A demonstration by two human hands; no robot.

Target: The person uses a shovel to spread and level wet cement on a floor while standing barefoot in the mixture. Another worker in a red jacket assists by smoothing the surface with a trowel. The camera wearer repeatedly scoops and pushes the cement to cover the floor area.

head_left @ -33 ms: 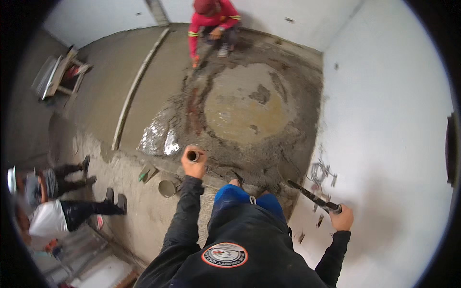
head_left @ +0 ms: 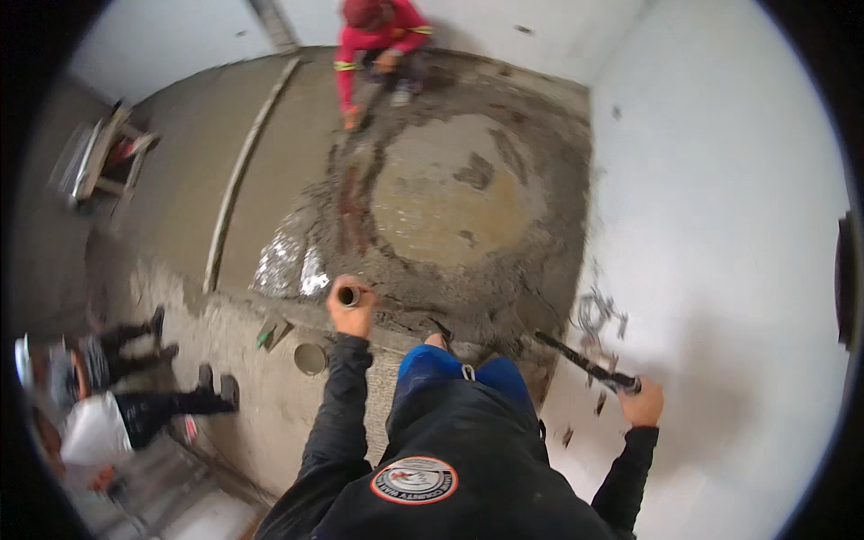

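Observation:
My left hand (head_left: 353,317) is closed around a hollow round tube (head_left: 349,296), its open end facing up. My fingers wrap round it, and its lower part is hidden beneath my hand. At the right, beside the white wall, my right hand (head_left: 643,404) grips the end of a long dark rod-like handle (head_left: 580,362) that slants down toward the wet floor. What sits at its far end cannot be made out. Ahead of my feet lies a ring of wet grey mortar (head_left: 553,256) around a pool of murky water (head_left: 450,216).
A co-worker in red (head_left: 378,40) crouches at the far side, one hand at the mortar. A long straight board (head_left: 247,171) lies on the smoothed screed. Near my left are a bucket (head_left: 310,359) and a green-handled tool (head_left: 273,333). Wires (head_left: 594,315) stick out by the right wall. Two people stand left.
The floor, the co-worker and my left hand appear slightly further left in the picture. Both hands keep their grips.

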